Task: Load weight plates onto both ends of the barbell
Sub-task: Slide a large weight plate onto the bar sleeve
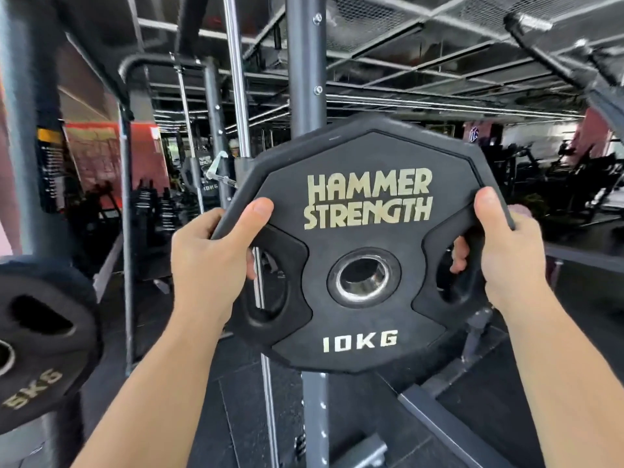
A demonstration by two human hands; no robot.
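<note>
Black rubber 10KG plate (364, 244) held up face-on, left hand (209, 261) and right hand (503, 255) both gripping its side handle cutouts.

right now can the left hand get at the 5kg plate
Probably not yet: the left hand grips the 10kg plate together with the right hand. Nothing seems to stand between it and the 5kg plate at lower left, so once freed it likely could.

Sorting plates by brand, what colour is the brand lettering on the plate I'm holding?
Pale gold lettering on the black plate; head view shows it best.
</note>
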